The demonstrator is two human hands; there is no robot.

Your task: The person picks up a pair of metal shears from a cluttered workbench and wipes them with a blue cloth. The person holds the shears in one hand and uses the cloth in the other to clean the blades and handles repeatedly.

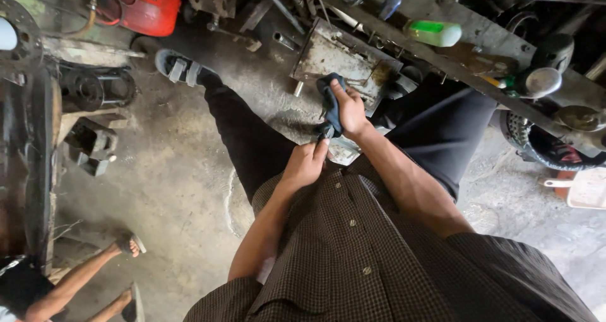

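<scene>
Right hand (349, 109) gripping upper part of dark blue cloth (329, 101), left hand (305, 164) pinching its lower end, cloth hanging between both hands above lap, rusty metal plate (341, 60) lying just beyond on concrete floor (170, 170), green bottle (434, 32) resting on bench

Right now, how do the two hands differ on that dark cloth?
The right hand is wrapped around the upper part of the dark cloth, farther from the body; the left hand only pinches its lower end with the fingertips, close to the checked shirt. The right hand sits higher in view, the left lower. Both are bare and touch the same cloth.
</scene>
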